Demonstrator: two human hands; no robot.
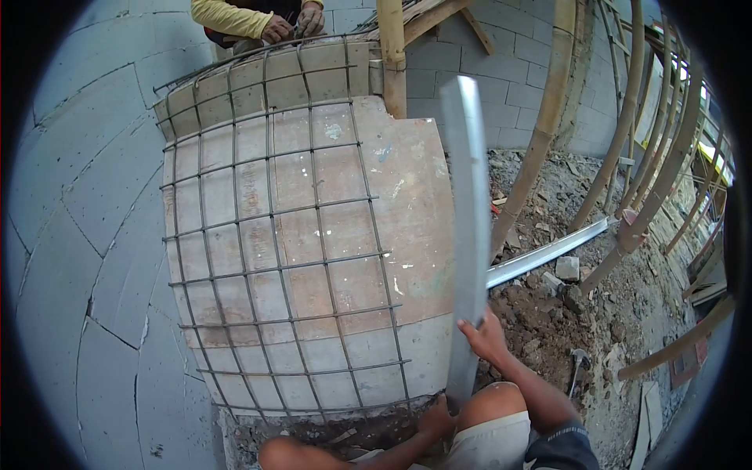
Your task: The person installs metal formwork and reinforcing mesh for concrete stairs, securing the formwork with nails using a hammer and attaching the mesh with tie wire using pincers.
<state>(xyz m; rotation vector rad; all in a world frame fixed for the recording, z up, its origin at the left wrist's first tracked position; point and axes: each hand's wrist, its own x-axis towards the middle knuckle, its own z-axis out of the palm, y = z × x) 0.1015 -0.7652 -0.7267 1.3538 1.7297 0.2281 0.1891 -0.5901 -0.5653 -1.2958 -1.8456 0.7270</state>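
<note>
A long silver metal channel stands nearly upright along the right edge of the formwork board. My right hand grips its lower part, with the thumb across the near face. Down at its foot, my left hand is closed against the lower left edge; its fingers are partly hidden. A grid of steel rebar lies over the board, left of the channel.
A second metal channel lies on the rubble, near a hammer. Bamboo poles lean at the right. Grey block wall borders the left. At the far end, a co-worker's hands are at the rebar.
</note>
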